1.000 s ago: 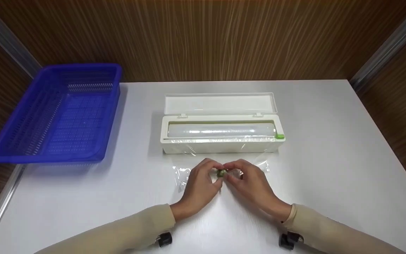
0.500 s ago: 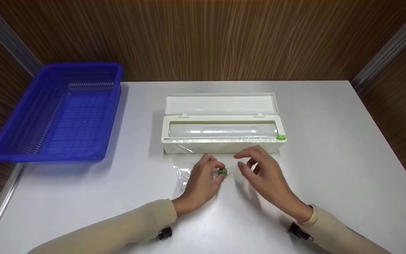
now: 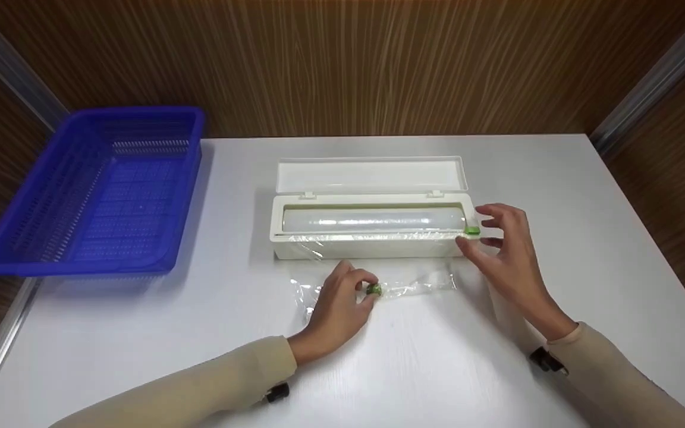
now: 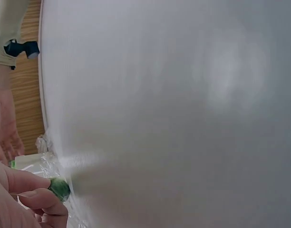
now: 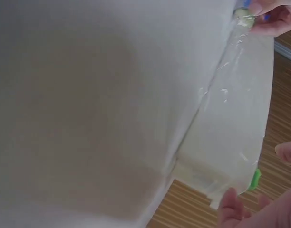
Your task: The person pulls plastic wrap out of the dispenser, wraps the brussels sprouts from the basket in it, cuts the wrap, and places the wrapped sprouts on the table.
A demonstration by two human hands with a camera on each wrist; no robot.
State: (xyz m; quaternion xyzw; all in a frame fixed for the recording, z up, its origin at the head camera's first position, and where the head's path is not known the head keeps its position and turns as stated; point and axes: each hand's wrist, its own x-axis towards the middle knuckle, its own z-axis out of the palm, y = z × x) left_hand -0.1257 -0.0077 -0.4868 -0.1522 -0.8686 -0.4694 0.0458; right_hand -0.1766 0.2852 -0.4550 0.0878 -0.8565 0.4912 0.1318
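A small green rounded piece, partly covered in clear film, lies between the thumb and forefinger of my left hand, which pinches it just above the table. Clear cling film stretches out to both sides of it and up to the white cling film dispenser. My right hand is around the dispenser's right end, thumb and fingers spread apart on either side of the green slide cutter; no grip on it shows. In the left wrist view the green piece sticks out beyond the fingertips.
The dispenser's lid stands open toward the back, showing the film roll. A blue plastic basket stands at the table's left. Wood-grain panels bound the white table.
My right hand has let go of the film by the green piece and moved right and away to the dispenser's right end. My left hand keeps its pinch in place.
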